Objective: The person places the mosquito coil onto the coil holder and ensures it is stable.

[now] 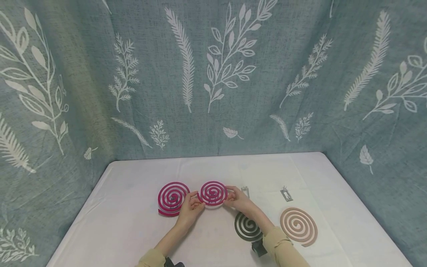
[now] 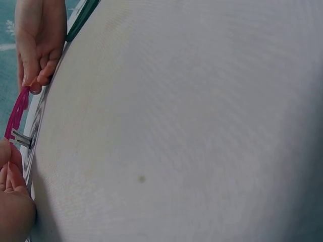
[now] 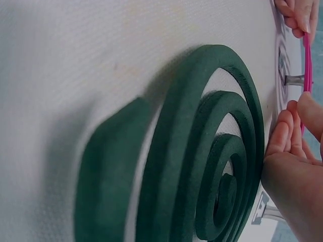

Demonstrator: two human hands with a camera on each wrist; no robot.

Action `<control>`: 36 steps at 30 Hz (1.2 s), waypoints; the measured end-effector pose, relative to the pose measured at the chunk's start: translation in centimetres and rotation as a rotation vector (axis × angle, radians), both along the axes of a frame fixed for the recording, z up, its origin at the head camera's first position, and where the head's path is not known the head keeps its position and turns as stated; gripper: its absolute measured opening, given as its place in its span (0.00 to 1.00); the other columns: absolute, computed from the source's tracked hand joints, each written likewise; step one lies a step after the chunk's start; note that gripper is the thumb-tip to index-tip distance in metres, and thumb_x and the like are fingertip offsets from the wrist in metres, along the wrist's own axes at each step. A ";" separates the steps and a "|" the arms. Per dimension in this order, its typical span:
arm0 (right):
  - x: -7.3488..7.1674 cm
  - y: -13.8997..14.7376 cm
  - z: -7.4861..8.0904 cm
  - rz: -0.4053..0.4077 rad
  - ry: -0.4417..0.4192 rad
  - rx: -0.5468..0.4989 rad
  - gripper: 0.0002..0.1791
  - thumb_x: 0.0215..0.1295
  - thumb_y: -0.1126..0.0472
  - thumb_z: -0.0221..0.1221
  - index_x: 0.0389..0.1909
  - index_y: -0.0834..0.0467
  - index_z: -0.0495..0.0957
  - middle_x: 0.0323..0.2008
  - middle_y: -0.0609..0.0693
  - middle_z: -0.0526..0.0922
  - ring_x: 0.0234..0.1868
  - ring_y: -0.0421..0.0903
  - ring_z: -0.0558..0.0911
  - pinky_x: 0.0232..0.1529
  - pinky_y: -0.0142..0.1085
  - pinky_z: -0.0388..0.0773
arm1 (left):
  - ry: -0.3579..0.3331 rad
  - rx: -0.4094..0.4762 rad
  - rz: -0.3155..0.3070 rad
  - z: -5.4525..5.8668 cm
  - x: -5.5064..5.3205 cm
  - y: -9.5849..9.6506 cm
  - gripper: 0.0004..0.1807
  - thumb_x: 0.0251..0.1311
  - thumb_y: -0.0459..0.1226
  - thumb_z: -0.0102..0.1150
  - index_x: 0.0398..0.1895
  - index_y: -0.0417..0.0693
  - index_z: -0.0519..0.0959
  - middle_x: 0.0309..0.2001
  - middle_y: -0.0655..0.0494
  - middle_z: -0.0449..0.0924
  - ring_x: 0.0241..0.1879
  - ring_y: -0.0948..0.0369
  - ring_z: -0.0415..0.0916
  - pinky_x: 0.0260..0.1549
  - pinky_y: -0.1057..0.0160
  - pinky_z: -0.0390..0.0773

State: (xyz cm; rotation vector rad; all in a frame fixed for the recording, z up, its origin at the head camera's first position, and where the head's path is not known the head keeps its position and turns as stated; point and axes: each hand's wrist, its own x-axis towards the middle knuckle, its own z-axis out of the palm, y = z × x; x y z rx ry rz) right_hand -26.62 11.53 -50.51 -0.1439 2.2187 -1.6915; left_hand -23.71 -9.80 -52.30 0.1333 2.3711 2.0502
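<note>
On the white cloth-covered table [image 1: 110, 226], the left hand [image 1: 190, 210] and right hand [image 1: 241, 202] pinch a flat magenta spiral coil [image 1: 213, 193] at its eight and three o'clock edges. Another magenta spiral coil [image 1: 174, 197] lies at nine o'clock from it; a tan spiral coil [image 1: 297, 223] and a dark green spiral coil [image 1: 249, 224] lie toward four. Both wrist views reveal a small silvery metal piece [image 2: 22, 138] against the held coil, barely discernible from the head.

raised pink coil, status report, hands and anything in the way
Left hand and right hand pinching raised pink coil at opposite edges. Metal stand beneath it. Second pink coil close beside left hand, possible snag.
</note>
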 end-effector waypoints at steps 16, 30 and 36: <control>0.2 0.1 0.3 0.001 -0.003 -0.010 0.35 0.61 0.67 0.60 0.68 0.63 0.57 0.32 0.48 0.74 0.34 0.41 0.72 0.36 0.32 0.68 | -0.025 0.004 0.001 0.3 0.1 0.2 0.29 0.60 0.28 0.57 0.62 0.30 0.60 0.37 0.45 0.79 0.32 0.73 0.71 0.36 0.77 0.73; 0.3 0.0 0.3 0.003 -0.005 -0.002 0.35 0.61 0.66 0.59 0.69 0.62 0.57 0.32 0.48 0.75 0.34 0.41 0.72 0.35 0.32 0.68 | -0.018 -0.008 0.003 0.2 0.1 0.1 0.29 0.60 0.28 0.58 0.62 0.30 0.59 0.36 0.45 0.78 0.31 0.73 0.71 0.35 0.76 0.73; 0.3 0.0 0.3 0.000 -0.001 0.009 0.35 0.61 0.65 0.60 0.68 0.61 0.58 0.33 0.49 0.75 0.34 0.41 0.72 0.36 0.32 0.68 | -0.023 -0.011 0.006 0.1 0.0 0.1 0.29 0.60 0.28 0.58 0.63 0.31 0.60 0.36 0.46 0.78 0.31 0.73 0.71 0.35 0.76 0.73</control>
